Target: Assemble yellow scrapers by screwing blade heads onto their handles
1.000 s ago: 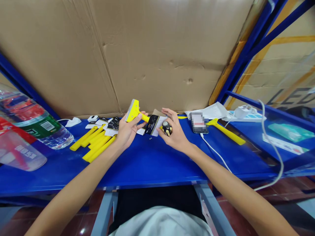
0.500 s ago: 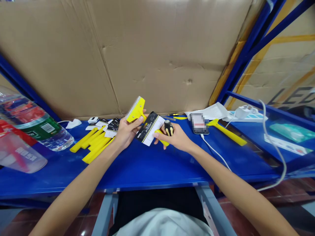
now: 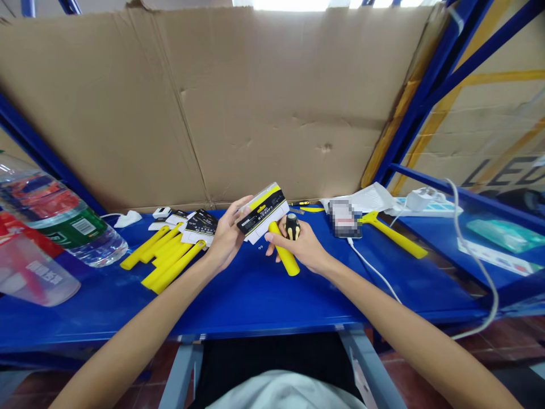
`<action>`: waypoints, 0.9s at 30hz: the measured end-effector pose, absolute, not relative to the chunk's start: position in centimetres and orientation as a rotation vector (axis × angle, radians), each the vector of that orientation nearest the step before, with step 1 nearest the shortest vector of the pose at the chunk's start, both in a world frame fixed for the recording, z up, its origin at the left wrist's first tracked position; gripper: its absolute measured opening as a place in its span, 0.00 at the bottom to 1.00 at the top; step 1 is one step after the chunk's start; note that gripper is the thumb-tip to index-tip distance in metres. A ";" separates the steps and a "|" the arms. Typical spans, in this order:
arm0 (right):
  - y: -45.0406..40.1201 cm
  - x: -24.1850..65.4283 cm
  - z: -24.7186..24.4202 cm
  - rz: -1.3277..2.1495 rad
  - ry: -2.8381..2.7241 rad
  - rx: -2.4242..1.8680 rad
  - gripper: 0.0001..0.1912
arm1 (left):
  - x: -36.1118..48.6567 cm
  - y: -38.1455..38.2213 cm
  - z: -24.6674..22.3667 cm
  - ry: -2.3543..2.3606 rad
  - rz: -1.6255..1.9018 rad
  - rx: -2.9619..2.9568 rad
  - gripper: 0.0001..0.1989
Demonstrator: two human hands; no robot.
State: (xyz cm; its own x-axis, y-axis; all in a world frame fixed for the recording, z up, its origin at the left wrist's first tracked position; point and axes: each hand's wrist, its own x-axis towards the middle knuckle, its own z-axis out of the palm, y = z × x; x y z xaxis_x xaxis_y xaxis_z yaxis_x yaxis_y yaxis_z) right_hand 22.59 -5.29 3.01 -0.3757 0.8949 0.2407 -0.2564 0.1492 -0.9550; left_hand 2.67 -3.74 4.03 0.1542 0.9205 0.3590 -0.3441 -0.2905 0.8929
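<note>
My left hand [image 3: 226,236] is closed on the left end of a black, yellow and white printed card sleeve [image 3: 264,211], which sits around the head of a yellow scraper [image 3: 286,255]. The sleeve hides the scraper's head. My right hand [image 3: 307,243] grips the scraper's handle, which points down and right. Tucked in the same hand is a stubby screwdriver [image 3: 292,226] with a black and cream handle end; its shaft is hidden. Several yellow scrapers [image 3: 170,255] lie to the left, some with their heads in printed card sleeves [image 3: 200,224].
A phone [image 3: 346,218] on a white cable and another yellow scraper [image 3: 395,234] lie to the right. A large water bottle [image 3: 76,221] and a clear cup [image 3: 40,272] stand at left. Tiny bits [image 3: 260,247] lie below the sleeve. Cardboard [image 3: 255,113] backs the blue table.
The sleeve, earlier by my right hand, is now around the scraper's head, held by my left hand. The scraper has turned, its handle now in my right hand. The view has tilted up slightly.
</note>
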 end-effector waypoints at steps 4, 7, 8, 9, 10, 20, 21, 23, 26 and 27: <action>-5.3 22.4 3.2 1.392 -1.376 -0.719 0.26 | 2.4 -4.1 5.1 0.605 1.406 1.206 0.33; -5.3 22.3 3.2 1.388 -1.348 -0.727 0.27 | 2.3 -4.5 5.5 0.548 1.423 1.264 0.39; -5.2 22.3 3.2 1.392 -1.340 -0.723 0.28 | 2.3 -4.7 5.6 0.533 1.431 1.291 0.40; -5.2 22.2 3.2 1.397 -1.332 -0.716 0.28 | 2.3 -4.8 5.6 0.520 1.434 1.317 0.42; -5.2 22.2 3.1 1.404 -1.327 -0.710 0.29 | 2.3 -4.8 5.6 0.512 1.433 1.339 0.43; -5.4 21.9 3.1 1.393 -1.287 -0.727 0.29 | 1.6 -4.7 5.8 0.435 1.354 1.426 0.46; -5.4 21.9 3.1 1.395 -1.283 -0.731 0.29 | 1.6 -4.6 5.9 0.481 1.373 1.432 0.45; -5.4 22.0 3.1 1.404 -1.298 -0.732 0.29 | 1.7 -4.4 6.0 0.582 1.440 1.418 0.40; -5.5 22.1 3.2 1.454 -1.346 -0.715 0.29 | 1.7 -4.0 6.1 0.632 1.508 1.351 0.35; -5.5 22.2 3.3 1.480 -1.356 -0.704 0.29 | 1.6 -3.9 6.1 0.624 1.511 1.326 0.33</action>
State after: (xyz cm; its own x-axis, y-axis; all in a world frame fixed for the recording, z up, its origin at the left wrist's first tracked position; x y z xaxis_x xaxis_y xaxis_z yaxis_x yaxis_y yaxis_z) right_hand 22.17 -5.54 3.25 -0.3609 0.9131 0.1896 -0.2683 0.0931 -0.9588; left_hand 1.60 -3.90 6.07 0.0894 0.8997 0.4273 -0.3356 -0.3767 0.8634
